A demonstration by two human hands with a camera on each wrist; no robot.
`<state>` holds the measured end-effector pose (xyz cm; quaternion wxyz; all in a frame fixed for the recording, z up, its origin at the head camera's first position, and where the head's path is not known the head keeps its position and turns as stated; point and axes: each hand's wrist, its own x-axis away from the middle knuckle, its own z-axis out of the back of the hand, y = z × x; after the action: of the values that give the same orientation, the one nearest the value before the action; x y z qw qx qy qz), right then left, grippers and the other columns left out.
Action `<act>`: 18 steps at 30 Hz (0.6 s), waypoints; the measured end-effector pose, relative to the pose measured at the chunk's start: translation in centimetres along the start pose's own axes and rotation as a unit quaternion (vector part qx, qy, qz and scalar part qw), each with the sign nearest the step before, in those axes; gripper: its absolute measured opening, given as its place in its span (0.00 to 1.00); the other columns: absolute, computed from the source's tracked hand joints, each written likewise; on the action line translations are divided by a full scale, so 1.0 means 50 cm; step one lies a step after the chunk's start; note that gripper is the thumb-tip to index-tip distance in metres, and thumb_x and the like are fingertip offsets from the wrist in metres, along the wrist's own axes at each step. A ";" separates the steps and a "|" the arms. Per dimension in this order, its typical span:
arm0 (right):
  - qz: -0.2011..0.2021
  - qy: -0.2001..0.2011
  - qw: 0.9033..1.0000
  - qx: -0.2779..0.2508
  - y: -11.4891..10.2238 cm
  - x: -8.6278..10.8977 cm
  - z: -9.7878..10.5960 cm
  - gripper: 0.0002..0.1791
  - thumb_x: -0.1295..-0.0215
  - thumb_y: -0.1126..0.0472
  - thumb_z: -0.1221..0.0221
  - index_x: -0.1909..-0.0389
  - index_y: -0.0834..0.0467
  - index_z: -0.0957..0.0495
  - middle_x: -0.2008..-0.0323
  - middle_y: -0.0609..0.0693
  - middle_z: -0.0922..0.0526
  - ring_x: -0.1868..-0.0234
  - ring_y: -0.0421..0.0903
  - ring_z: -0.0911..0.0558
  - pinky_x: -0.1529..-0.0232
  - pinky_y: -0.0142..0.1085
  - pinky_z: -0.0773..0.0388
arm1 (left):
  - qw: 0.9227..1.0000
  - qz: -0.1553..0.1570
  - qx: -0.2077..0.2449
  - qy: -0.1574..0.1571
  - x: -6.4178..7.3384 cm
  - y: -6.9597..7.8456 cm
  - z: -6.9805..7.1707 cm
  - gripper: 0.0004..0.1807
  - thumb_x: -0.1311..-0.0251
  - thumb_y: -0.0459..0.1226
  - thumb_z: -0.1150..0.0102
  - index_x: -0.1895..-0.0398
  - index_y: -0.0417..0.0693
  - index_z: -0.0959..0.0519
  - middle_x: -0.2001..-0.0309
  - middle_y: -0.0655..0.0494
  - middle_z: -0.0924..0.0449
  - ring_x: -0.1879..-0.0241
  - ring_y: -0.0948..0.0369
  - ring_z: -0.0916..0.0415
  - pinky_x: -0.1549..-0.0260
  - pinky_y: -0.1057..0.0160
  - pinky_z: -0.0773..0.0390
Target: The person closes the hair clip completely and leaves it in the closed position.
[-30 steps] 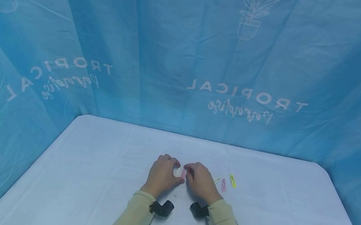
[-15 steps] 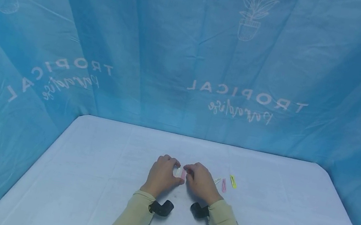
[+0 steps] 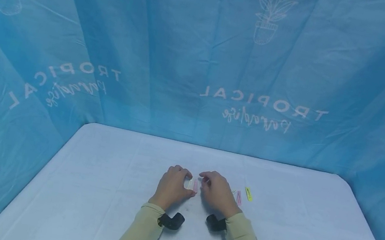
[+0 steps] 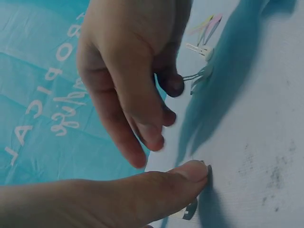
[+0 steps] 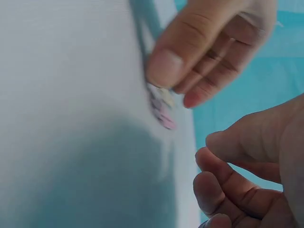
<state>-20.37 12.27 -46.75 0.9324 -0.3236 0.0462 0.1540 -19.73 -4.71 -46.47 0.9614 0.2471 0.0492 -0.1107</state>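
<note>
Snap hair clips lie on the white table between my two hands in the head view: a white hair clip [image 3: 190, 184] and a pink hair clip [image 3: 196, 186] side by side. My left hand [image 3: 171, 186] curves round this pair, thumb at the near end and fingers at the far end. In the right wrist view the left thumb [image 5: 166, 66] covers one end of the clips [image 5: 164, 111], which look blurred there. Just right of the pair is my right hand [image 3: 216, 192], its fingers loosely bent, with nothing visible between thumb and fingertips [image 5: 209, 187].
Beyond my right hand lie a second pink clip [image 3: 239, 198], a yellow clip [image 3: 249, 193] and a partly hidden white clip [image 3: 233, 192]. Blue printed curtains [image 3: 185, 72] enclose the white-covered table [image 3: 90, 183] at the back and sides.
My right hand has drawn back slightly to the right from the pink clip beside my left hand, uncovering it and hiding more of the loose white clip. My left hand stays in place.
</note>
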 end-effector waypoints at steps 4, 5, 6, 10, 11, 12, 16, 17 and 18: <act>-0.018 0.013 1.000 -0.002 0.000 -0.001 0.024 0.12 0.33 0.69 0.40 0.50 0.61 0.17 0.62 0.51 0.17 0.62 0.47 0.19 0.56 0.44 0.21 | 1.000 0.008 0.009 -0.003 0.000 0.005 0.003 0.26 0.55 0.46 0.19 0.54 0.46 0.16 0.52 0.46 0.20 0.50 0.49 0.25 0.48 0.50 0.23; -0.024 0.013 1.000 -0.002 0.001 -0.001 0.030 0.12 0.33 0.69 0.40 0.50 0.60 0.17 0.62 0.51 0.17 0.61 0.47 0.19 0.56 0.44 0.21 | 1.000 0.010 0.012 -0.002 0.001 0.006 0.004 0.26 0.55 0.46 0.20 0.53 0.46 0.16 0.52 0.46 0.20 0.49 0.49 0.25 0.48 0.49 0.23; -0.029 0.013 1.000 0.001 0.003 -0.001 0.036 0.13 0.32 0.68 0.40 0.49 0.60 0.17 0.61 0.51 0.17 0.60 0.47 0.19 0.56 0.44 0.22 | 1.000 0.011 0.015 -0.002 0.001 0.006 0.005 0.25 0.54 0.46 0.20 0.53 0.46 0.16 0.51 0.46 0.20 0.49 0.49 0.25 0.47 0.49 0.24; -0.045 0.017 0.999 0.000 0.012 0.000 0.058 0.14 0.31 0.67 0.41 0.46 0.59 0.18 0.58 0.52 0.17 0.58 0.48 0.20 0.54 0.45 0.22 | 1.000 0.012 0.023 0.002 -0.002 0.008 0.002 0.23 0.52 0.45 0.22 0.53 0.47 0.16 0.51 0.47 0.20 0.48 0.50 0.25 0.46 0.50 0.24; -0.045 0.021 0.999 -0.002 0.014 0.001 0.064 0.14 0.30 0.66 0.41 0.46 0.59 0.18 0.57 0.52 0.17 0.58 0.48 0.20 0.54 0.45 0.22 | 1.000 0.010 0.024 0.003 -0.002 0.008 0.001 0.23 0.52 0.45 0.22 0.53 0.47 0.15 0.51 0.47 0.20 0.48 0.50 0.25 0.46 0.50 0.24; -0.043 0.025 0.999 -0.003 0.016 0.002 0.069 0.14 0.30 0.66 0.41 0.46 0.59 0.18 0.57 0.52 0.17 0.58 0.48 0.20 0.54 0.46 0.22 | 1.000 0.009 0.026 0.003 -0.003 0.009 0.001 0.22 0.52 0.44 0.22 0.54 0.47 0.15 0.51 0.47 0.20 0.48 0.50 0.25 0.46 0.50 0.24; -0.032 0.042 0.999 -0.011 0.024 0.006 0.087 0.14 0.31 0.67 0.42 0.47 0.61 0.18 0.57 0.54 0.17 0.57 0.50 0.20 0.54 0.47 0.22 | 1.000 0.006 0.028 0.001 -0.006 0.014 0.000 0.21 0.51 0.44 0.22 0.54 0.48 0.15 0.51 0.48 0.19 0.48 0.51 0.25 0.46 0.51 0.24; -0.030 0.043 0.999 -0.010 0.027 0.007 0.090 0.14 0.31 0.67 0.42 0.47 0.61 0.18 0.57 0.54 0.17 0.57 0.51 0.20 0.54 0.47 0.22 | 1.000 0.006 0.029 0.000 -0.006 0.016 0.000 0.21 0.50 0.44 0.22 0.54 0.48 0.15 0.51 0.48 0.19 0.47 0.51 0.25 0.45 0.51 0.25; -0.030 0.043 0.999 -0.010 0.029 0.008 0.093 0.14 0.31 0.67 0.42 0.47 0.61 0.18 0.57 0.55 0.17 0.57 0.51 0.20 0.54 0.47 0.22 | 1.000 0.008 0.030 -0.002 -0.006 0.018 0.001 0.21 0.50 0.44 0.23 0.53 0.48 0.15 0.50 0.48 0.19 0.47 0.51 0.25 0.45 0.51 0.25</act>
<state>-20.51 16.36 -44.02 0.9306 -0.3401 0.0751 0.1125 -19.83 -3.91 -45.96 0.9545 0.2760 0.0418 -0.1050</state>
